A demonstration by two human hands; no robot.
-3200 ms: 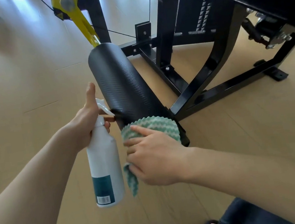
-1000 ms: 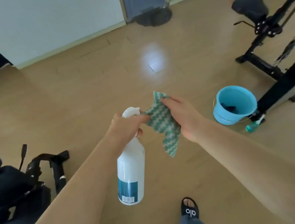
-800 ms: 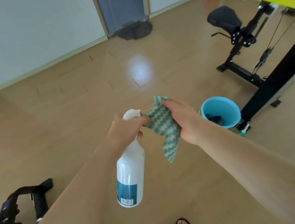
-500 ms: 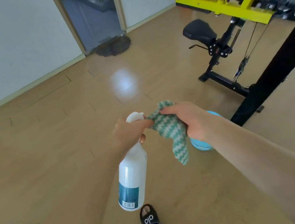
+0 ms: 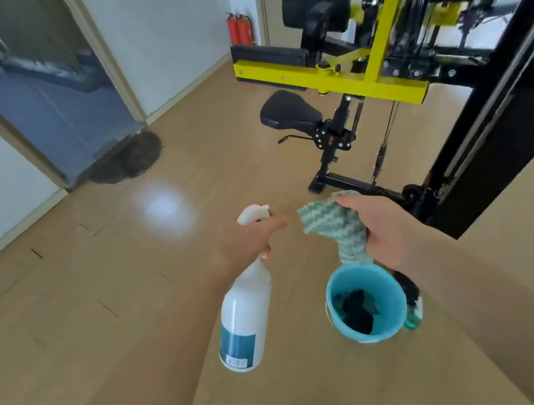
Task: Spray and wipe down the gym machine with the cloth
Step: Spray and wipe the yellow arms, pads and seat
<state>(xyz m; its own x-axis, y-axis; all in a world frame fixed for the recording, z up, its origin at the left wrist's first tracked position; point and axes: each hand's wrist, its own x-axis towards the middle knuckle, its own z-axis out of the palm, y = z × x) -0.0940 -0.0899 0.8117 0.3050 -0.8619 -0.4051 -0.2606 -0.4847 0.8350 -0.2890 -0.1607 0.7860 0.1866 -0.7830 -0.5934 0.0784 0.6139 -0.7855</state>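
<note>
The green-and-white waffle cloth [image 5: 338, 230] hangs bunched from the right hand [image 5: 382, 230], whose fingers are curled round its upper folds while a loose tail droops toward the blue bucket [image 5: 366, 308] on the floor below; it looks soft, limp and light, best gathered into a pad in the palm so no corner trails. The left hand [image 5: 247, 243] is wrapped about the neck of the white spray bottle [image 5: 245, 312], a finger near the trigger; the bottle hangs body-down, looks like smooth rigid plastic, probably slick if wet, and the neck seems the sure place to hold it. Both are held out in the air, apart from each other and well short of the yellow-and-black gym machine [image 5: 376, 60], whose padded black seat [image 5: 291, 114] stands beyond them. The floor [image 5: 105, 328] is pale glossy wood-look boarding that catches a glare. Two red fire extinguishers [image 5: 239, 29] stand by the far wall, and a glass door [image 5: 47, 92] fills the left.
</note>
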